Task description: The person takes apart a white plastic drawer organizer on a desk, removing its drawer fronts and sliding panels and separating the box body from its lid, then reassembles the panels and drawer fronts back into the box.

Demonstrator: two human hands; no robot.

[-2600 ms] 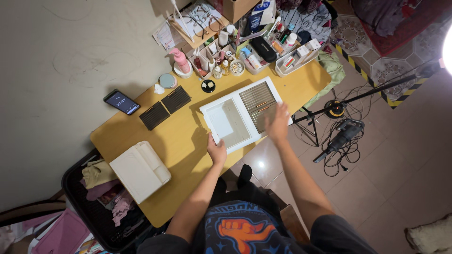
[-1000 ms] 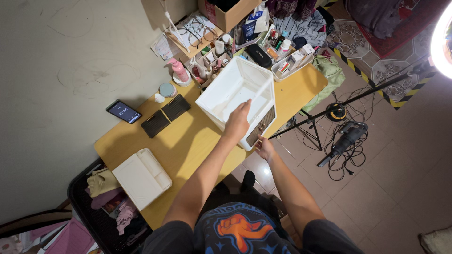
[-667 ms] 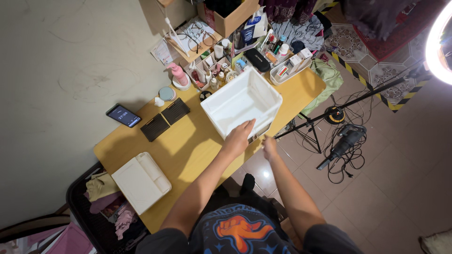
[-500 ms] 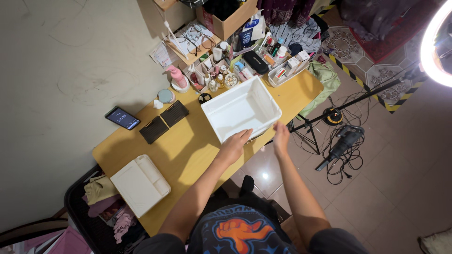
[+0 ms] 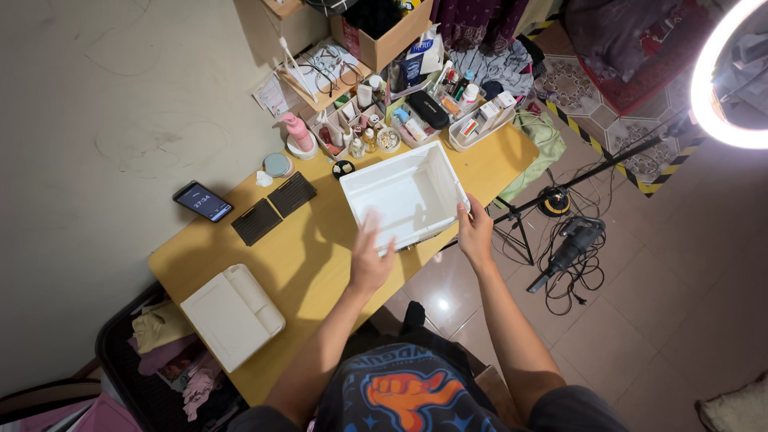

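White bin (image 5: 406, 194) sits open side up on the yellow table (image 5: 304, 256), near the front edge, right corner poking close to the table's end. Right hand (image 5: 475, 234) is on the bin's right front corner, fingers wrapped on the rim, so clamped on the bin. Left hand (image 5: 370, 254) is at the near wall, fingers spread and blurred; looks open and just touching or just off the rim, cannot tell which. White lid (image 5: 232, 315) lies flat at the table's left end, well apart from the bin. Two black trays (image 5: 274, 207) and a phone (image 5: 202, 200) sit left of the bin; a crowd of small bottles (image 5: 364, 138) and a tray of boxes (image 5: 480, 116) stand just behind it. Risks, as I judge them: only one hand has a firm hold, so a pull on that corner could swivel the bin and swing its back wall into the bottles, knocking them over. The bin is near the front edge, so a drag toward the body could tip it off onto the tiled floor (image 5: 640, 320). The light stand (image 5: 560, 192) and cables sit right below that side.
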